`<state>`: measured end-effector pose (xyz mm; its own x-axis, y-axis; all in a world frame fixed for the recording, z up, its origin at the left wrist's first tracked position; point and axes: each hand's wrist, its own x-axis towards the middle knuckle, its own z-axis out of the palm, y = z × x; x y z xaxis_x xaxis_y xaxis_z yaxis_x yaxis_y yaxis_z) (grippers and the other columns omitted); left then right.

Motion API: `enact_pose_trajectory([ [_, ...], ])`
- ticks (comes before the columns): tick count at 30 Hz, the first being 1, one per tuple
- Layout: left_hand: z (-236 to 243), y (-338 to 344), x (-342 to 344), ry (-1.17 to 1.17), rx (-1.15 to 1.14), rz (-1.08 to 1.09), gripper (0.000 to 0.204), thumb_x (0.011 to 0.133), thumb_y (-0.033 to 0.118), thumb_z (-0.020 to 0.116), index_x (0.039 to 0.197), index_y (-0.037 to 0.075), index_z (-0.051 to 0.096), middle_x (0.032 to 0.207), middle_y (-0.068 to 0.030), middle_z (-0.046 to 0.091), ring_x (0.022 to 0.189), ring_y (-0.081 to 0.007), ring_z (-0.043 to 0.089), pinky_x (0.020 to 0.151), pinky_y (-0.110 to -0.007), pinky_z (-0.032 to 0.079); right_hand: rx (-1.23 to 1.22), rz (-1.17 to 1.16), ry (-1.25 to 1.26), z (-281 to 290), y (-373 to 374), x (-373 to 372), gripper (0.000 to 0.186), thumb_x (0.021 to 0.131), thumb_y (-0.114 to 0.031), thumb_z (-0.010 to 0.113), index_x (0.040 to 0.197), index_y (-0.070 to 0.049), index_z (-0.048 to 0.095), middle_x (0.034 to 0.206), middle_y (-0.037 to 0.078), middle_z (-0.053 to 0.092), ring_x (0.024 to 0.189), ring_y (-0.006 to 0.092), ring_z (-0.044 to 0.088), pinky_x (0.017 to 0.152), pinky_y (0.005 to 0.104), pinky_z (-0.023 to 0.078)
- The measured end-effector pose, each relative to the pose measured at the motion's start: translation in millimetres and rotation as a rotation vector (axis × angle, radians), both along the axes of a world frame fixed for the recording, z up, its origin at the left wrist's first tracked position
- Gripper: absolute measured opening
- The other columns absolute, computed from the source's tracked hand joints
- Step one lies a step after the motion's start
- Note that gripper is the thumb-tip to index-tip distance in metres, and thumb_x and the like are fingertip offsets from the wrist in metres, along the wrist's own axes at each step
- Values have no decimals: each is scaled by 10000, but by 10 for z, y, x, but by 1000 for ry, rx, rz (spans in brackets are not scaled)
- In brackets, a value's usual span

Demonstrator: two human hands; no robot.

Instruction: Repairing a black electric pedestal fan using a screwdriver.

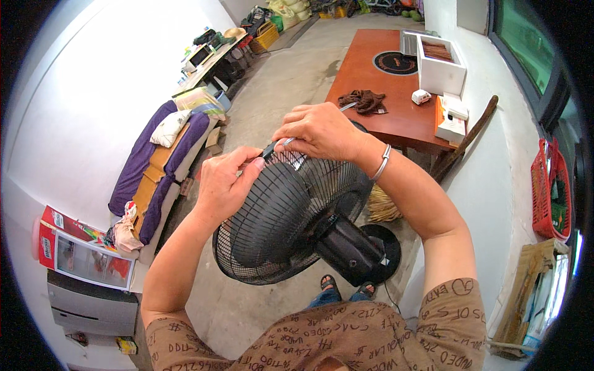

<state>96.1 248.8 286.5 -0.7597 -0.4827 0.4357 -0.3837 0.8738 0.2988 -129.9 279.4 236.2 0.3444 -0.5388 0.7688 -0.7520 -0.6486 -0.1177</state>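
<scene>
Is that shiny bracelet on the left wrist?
No, the silver bracelet is on the right wrist, with the right hand at the black fan.

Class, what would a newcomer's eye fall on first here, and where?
First, the black fan at centre, with the left hand and right hand at its upper rim. Then the reddish-brown table at upper right and the purple-and-tan seat at left, near the white wall.

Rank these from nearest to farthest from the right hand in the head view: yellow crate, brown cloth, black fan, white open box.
1. Black fan: right under the right hand.
2. Brown cloth: ahead, on the table.
3. White open box: farther along, table's right side.
4. Yellow crate: far back, left.
</scene>
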Motion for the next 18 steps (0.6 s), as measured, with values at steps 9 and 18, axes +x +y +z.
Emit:
enact_pose_trajectory([
  [9,-47,-69,-52,74,153,42,171,842,147,622,926,12,686,652,-114,634,549,-139,592,543,-265,447,35,-35,-127,-4,18,0,287,823,-415,644,815,-139,721,771,59,667,763,267,644,638,387,501],
  [18,-73,-100,-7,101,349,64,189,865,149,631,947,-10,691,660,-18,621,612,-37,516,554,-215,423,59,-32,-25,-37,-38,18,175,814,-295,668,876,-136,709,825,6,660,879,217,613,765,357,457],
])
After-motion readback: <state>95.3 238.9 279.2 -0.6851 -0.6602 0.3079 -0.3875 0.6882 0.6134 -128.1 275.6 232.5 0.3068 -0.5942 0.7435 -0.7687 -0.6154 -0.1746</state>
